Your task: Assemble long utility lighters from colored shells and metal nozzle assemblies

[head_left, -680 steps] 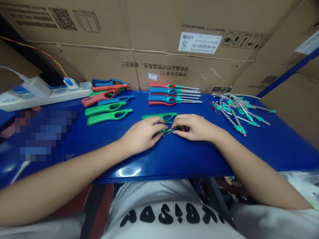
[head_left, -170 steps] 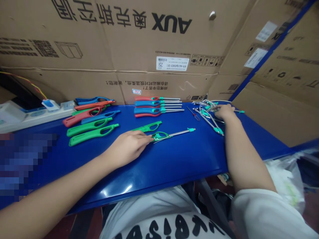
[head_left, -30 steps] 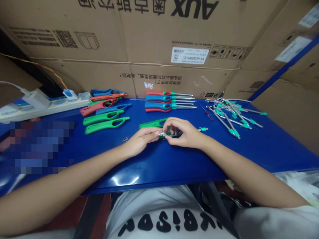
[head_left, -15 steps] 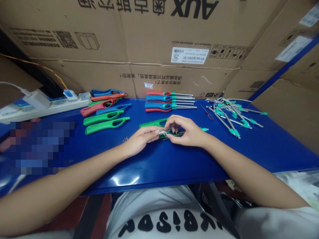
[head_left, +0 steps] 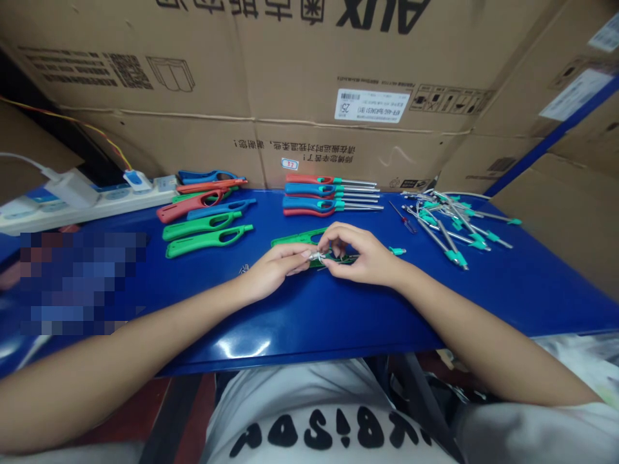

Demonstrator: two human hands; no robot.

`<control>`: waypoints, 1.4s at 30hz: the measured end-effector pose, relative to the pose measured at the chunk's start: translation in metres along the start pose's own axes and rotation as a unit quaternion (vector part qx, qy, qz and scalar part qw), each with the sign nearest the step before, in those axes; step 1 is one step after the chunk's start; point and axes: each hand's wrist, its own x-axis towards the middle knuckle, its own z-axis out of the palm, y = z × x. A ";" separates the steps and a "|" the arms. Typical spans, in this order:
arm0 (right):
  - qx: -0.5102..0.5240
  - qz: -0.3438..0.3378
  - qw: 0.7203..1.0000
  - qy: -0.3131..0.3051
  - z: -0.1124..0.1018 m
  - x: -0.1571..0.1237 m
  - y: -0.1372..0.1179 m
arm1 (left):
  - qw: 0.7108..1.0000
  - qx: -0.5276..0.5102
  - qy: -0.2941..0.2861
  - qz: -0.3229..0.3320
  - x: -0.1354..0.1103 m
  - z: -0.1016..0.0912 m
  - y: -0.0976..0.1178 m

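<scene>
Between my fingertips is a small white-and-silver part (head_left: 316,256) with thin wire, too small to name exactly. My left hand (head_left: 276,269) pinches its left end. Thumb and fingers of my right hand (head_left: 356,253) are closed at its right end, over the wire. Under both hands lies a green lighter handle half (head_left: 293,239), mostly covered by them. A teal trigger piece (head_left: 397,251) shows just past my right wrist. Several tiny screws (head_left: 244,268) lie beside my left hand.
Green, red and blue handle shells (head_left: 209,241) lie at left, near a white power strip (head_left: 162,189). Several lighters with metal tubes (head_left: 309,206) line the back. At right are a pile of metal tubes with teal triggers (head_left: 449,232) and a screwdriver (head_left: 407,223). Cardboard (head_left: 290,77) stands behind.
The whole view has shifted slightly. Both hands keep nearly the same pose around the small white-and-silver part.
</scene>
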 end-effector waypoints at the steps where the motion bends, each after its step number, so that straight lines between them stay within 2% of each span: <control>1: -0.001 -0.001 1.000 0.000 0.000 0.000 0.000 | 1.000 -0.001 -0.001 -0.001 0.000 0.000 0.001; 17: 0.002 -0.013 1.000 0.007 0.001 0.001 -0.001 | 1.000 0.000 -0.006 0.012 0.001 -0.001 -0.004; 28: 0.007 -0.011 1.000 0.003 0.003 0.001 -0.001 | 1.000 -0.009 0.011 -0.012 0.000 0.001 0.001; 42: -0.027 0.010 1.000 -0.010 -0.004 -0.002 0.006 | 1.000 -0.022 -0.009 0.005 0.001 -0.002 -0.004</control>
